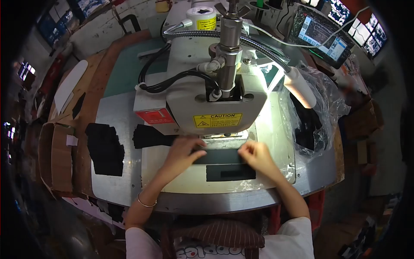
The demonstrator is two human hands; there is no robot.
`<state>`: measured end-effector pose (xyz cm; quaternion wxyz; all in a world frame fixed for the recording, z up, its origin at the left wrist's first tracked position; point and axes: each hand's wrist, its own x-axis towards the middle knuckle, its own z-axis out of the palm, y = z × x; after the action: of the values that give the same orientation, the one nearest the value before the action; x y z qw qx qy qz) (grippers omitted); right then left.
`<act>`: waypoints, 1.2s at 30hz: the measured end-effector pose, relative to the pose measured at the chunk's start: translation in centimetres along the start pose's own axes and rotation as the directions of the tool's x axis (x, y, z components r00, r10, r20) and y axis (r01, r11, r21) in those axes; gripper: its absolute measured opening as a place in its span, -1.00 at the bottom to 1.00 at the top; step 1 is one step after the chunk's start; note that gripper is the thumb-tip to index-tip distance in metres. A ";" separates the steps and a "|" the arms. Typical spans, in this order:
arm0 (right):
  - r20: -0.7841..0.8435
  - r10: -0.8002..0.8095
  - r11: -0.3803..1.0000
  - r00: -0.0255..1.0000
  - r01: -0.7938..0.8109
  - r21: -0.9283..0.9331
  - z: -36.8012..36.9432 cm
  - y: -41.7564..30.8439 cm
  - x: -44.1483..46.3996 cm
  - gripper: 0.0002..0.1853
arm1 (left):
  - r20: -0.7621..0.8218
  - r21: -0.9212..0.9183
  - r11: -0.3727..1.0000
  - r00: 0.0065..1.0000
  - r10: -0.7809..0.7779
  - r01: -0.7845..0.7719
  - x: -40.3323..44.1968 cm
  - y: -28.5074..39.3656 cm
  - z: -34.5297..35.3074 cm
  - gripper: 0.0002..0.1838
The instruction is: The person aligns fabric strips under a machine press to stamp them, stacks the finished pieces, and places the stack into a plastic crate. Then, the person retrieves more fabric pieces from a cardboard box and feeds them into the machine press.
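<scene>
A dark fabric strip (220, 156) lies flat on the pale plate of a large machine (202, 99), just in front of its head. My left hand (186, 152) is at the strip's left end, thumb and fingers apart over it. At the right end my right hand (254, 154) pinches the strip's upper corner between thumb and fingertips. Nearer to me lies a second dark piece (231, 173) with a smaller black rectangle on it. Black fabric pieces (153, 137) lie beside my left hand, partly behind it.
A black fabric stack (105, 149) and a cardboard box (56, 157) are on the left. Clear plastic bag (308, 125) with black pieces lies on the right, under a lit lamp (299, 88). A monitor (321, 36) stands at the back right.
</scene>
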<state>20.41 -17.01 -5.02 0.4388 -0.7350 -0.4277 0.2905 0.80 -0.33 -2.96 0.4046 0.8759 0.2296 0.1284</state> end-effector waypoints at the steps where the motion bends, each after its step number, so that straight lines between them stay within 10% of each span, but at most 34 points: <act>1: -0.020 0.017 0.999 1.000 -0.018 -0.046 -0.8 0.8 1.2 -0.86 | -0.125 0.152 0.986 0.988 0.094 -0.074 -0.1 -1.5 -0.1 -0.81; 15: -0.268 -0.132 0.968 0.954 0.067 -0.240 -1.2 0.5 4.2 -0.90 | 0.048 0.553 0.755 0.918 0.393 -0.352 -1.0 -1.9 -0.4 -0.54; 22: -0.051 -0.490 0.680 0.870 0.345 -0.647 -1.6 0.5 -0.9 -0.68 | 0.089 0.622 0.702 0.922 0.378 -0.348 -1.1 -1.4 -0.4 -0.68; 30: -0.041 -0.469 0.734 0.882 0.363 -0.573 -2.2 0.5 -1.2 -0.71 | 0.049 0.631 0.716 0.936 0.349 -0.300 -1.1 -1.2 0.1 -0.54; 36: -0.443 -0.310 0.718 0.842 -0.098 -0.689 -10.9 3.5 -2.2 -0.73 | -0.018 0.509 0.816 0.945 0.327 -0.272 -0.8 -0.4 0.0 -0.54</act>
<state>29.48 -24.11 -3.15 0.2508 -0.8676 -0.4094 -0.1298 0.02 -0.52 -3.27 0.1260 0.9676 0.1350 0.1722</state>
